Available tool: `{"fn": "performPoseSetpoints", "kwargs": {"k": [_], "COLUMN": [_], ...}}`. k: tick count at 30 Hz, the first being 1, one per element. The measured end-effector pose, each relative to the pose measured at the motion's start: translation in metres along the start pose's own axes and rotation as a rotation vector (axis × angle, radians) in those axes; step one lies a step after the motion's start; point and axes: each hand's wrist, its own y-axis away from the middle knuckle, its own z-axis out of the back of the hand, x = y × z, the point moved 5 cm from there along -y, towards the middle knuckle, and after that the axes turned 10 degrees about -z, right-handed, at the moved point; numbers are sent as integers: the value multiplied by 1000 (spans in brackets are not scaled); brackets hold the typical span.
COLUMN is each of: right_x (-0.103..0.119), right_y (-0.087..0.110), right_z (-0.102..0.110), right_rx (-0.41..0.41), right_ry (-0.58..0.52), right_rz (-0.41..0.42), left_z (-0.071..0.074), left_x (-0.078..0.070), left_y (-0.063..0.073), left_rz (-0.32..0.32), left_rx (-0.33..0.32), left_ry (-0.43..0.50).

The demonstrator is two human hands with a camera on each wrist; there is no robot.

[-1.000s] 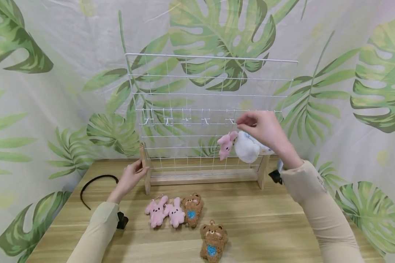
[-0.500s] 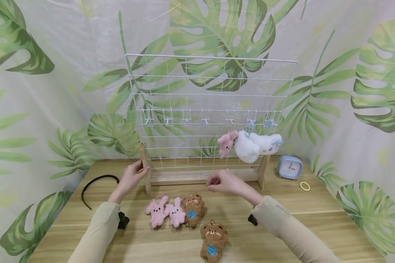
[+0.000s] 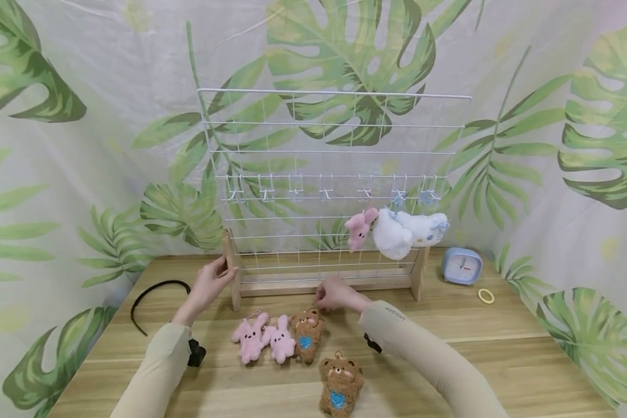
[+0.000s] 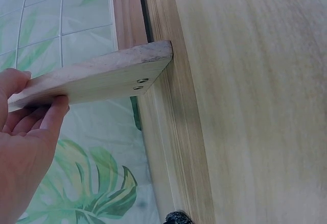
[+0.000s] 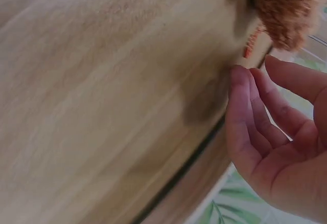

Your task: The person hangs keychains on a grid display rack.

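My left hand (image 3: 207, 285) grips the wooden side post (image 3: 231, 264) of a white wire grid rack (image 3: 334, 152); in the left wrist view, thumb and fingers lie on opposite faces of the post (image 4: 102, 76). My right hand (image 3: 339, 294) is at the top of a brown plush bear keychain (image 3: 307, 337) with a blue patch. The right wrist view shows a gap between thumb and fingertips, beside the bear's fuzzy edge (image 5: 288, 9) and an orange chain (image 5: 253, 41). Two pink plush rabbit keychains (image 3: 280, 341) lie left of that bear. A second brown bear (image 3: 341, 383) lies nearer.
Several white hooks (image 3: 296, 191) line the grid. A pink rabbit (image 3: 361, 229) and white plush toys (image 3: 394, 233) hang at its right. A blue clock (image 3: 462, 266) and yellow ring (image 3: 485, 296) sit at the table's right, a black headband (image 3: 151, 287) at its left.
My right hand has come down from the hooks to the brown bear beside the pink rabbits. The pink rabbit on the rack hangs where it was. My left hand has stayed on the post.
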Motion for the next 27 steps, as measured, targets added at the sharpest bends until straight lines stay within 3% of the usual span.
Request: {"fn": "performPoseSetpoints", "kwargs": {"k": [5,22,27], "right_x": [6,12,15], "right_y": [-7,-6,-1], "right_z": [-6,-5,4], "right_rx": [-35,62,26], "right_ry": [88,75,49], "right_rz": [-27,-79,-17], "left_z": [-1,-1,1], "left_x": [0,-1,-2], "left_y": [0,0,0], "left_rz": [2,-19,-18], "left_rx": [4,-6,-8], "left_ry": [9,7,5]}}
